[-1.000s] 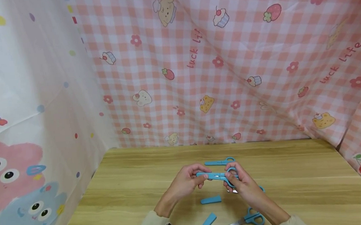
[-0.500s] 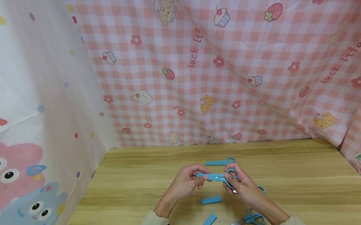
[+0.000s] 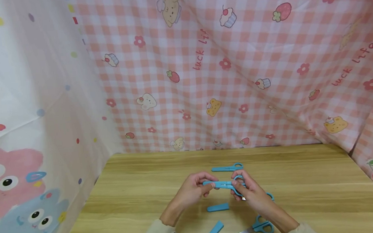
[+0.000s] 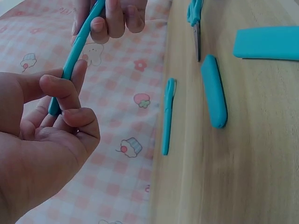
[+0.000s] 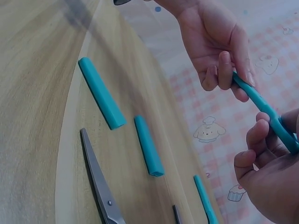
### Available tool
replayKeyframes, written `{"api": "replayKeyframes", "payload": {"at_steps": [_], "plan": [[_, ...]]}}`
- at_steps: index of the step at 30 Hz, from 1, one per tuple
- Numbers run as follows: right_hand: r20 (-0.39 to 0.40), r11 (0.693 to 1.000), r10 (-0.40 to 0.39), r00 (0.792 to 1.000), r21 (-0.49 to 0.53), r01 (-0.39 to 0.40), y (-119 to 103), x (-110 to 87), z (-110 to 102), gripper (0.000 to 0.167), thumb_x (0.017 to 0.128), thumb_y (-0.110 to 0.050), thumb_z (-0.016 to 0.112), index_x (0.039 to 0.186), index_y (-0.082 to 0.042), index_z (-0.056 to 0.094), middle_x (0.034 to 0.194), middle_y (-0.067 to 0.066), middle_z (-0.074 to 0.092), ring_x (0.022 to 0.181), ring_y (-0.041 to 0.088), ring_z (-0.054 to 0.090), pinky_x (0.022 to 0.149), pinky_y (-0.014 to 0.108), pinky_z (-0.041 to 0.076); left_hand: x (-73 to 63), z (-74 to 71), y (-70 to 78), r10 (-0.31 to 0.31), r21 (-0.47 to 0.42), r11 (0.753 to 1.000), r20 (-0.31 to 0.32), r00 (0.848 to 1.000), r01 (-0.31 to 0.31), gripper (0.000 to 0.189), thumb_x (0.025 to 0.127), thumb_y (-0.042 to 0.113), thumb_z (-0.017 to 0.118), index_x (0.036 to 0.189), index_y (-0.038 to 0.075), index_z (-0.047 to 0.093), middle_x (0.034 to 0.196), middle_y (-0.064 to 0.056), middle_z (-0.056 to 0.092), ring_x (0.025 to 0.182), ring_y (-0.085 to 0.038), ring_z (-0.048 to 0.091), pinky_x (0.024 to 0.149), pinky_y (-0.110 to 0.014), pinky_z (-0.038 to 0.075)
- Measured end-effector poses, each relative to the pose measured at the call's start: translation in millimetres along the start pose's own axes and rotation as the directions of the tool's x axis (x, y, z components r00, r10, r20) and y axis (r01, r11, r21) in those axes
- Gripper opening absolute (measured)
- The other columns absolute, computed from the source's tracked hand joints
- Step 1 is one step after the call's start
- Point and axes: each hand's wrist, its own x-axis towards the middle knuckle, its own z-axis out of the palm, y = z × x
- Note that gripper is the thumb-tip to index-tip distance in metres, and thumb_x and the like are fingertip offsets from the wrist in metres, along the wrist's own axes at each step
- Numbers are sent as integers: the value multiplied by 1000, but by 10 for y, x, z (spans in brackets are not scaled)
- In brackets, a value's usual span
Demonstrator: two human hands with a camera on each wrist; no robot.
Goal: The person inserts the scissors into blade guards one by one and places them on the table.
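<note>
Between my two hands is a pair of light-blue scissors (image 3: 223, 184), its blades inside a matching blade cover, raised over the table in the head view. My left hand (image 3: 189, 190) pinches the cover's tip end between thumb and fingers. At the other end, my right hand (image 3: 252, 191) grips the finger loops. The left wrist view shows the scissors edge-on as a thin blue strip (image 4: 77, 49). Beneath the hands lie two loose blue blade covers (image 3: 218, 207). A bare-bladed pair of scissors (image 3: 255, 228) rests near the right forearm; another pair (image 3: 270, 196) is mostly hidden behind the right hand.
Farther back on the wooden table (image 3: 140, 193) lies another pair of blue scissors (image 3: 226, 168) with its blades covered. A pink checked cloth (image 3: 184, 94) hangs behind the table, and a white printed cloth (image 3: 60, 141) hangs at the left.
</note>
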Motion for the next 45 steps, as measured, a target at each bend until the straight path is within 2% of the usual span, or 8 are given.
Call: {"api": "replayKeyframes", "payload": {"at_steps": [5, 10, 22, 26, 30, 37, 41, 45], "plan": [[-10, 1000, 18, 1000, 3, -18, 0, 1, -11, 14, 107, -22, 43, 115, -12, 38, 86, 12, 52, 70, 11, 49, 64, 24, 45, 10, 17, -12, -13, -11, 1000, -2, 1000, 13, 12, 97, 6, 61, 106, 7, 70, 97, -24, 71, 58, -10, 44, 49, -18, 30], [-4, 1000, 30, 1000, 4, -30, 1, 1, -35, 17, 107, -23, 43, 117, -10, 38, 87, 11, 52, 71, 13, 50, 65, 25, 45, 37, 40, -29, -10, -17, 1000, -3, 1000, 10, 12, 97, 6, 62, 106, 4, 69, 96, -23, 71, 58, -9, 43, 49, -19, 30], [10, 999, 35, 999, 23, -35, 21, 8, -79, 11, 108, -19, 41, 117, -15, 38, 92, 11, 51, 76, 18, 48, 73, 30, 45, 72, 40, -55, -8, 30, 1000, -45, 999, 9, 12, 96, 13, 65, 105, 8, 70, 90, -10, 71, 58, -8, 37, 52, -19, 31], [-9, 998, 69, 998, -3, -69, 21, 9, -73, 14, 108, -19, 41, 120, -13, 37, 95, 12, 52, 82, 20, 51, 79, 34, 47, 78, 48, -70, -18, 31, 999, -66, 998, 20, 11, 95, 13, 66, 104, 8, 70, 78, 0, 62, 60, -9, 40, 53, -19, 33], [-20, 996, 84, 996, -25, -84, 42, 13, -67, 17, 107, -19, 41, 122, -11, 37, 98, 12, 53, 91, 23, 55, 80, 35, 48, 75, 64, -84, -20, 23, 999, -93, 996, 22, 11, 94, 12, 67, 104, 7, 71, 74, 2, 54, 63, -10, 44, 54, -19, 36], [-46, 994, 108, 993, 10, -108, 101, 39, -102, 17, 107, -17, 43, 121, -10, 38, 94, 11, 52, 81, 21, 49, 71, 27, 40, 90, 90, -81, -27, 22, 999, -109, 994, 29, 11, 94, 8, 66, 103, 7, 72, 83, -10, 63, 69, -12, 52, 62, -22, 44], [-55, 991, 130, 990, 31, -129, 127, 47, -116, 16, 107, -16, 44, 121, -10, 38, 94, 7, 50, 82, 20, 49, 72, 30, 43, 108, 101, -100, -41, 27, 999, -114, 993, 44, 15, 95, 4, 62, 105, 7, 73, 90, -20, 66, 76, -16, 59, 73, -34, 50], [-71, 990, 135, 988, 48, -132, 130, 51, -138, 17, 106, -15, 46, 121, -10, 40, 96, 5, 49, 90, 20, 53, 80, 38, 50, 132, 105, -101, -56, 20, 998, -116, 992, 59, 19, 96, 1, 58, 107, 6, 73, 94, -22, 67, 81, -21, 62, 79, -44, 52]]}}
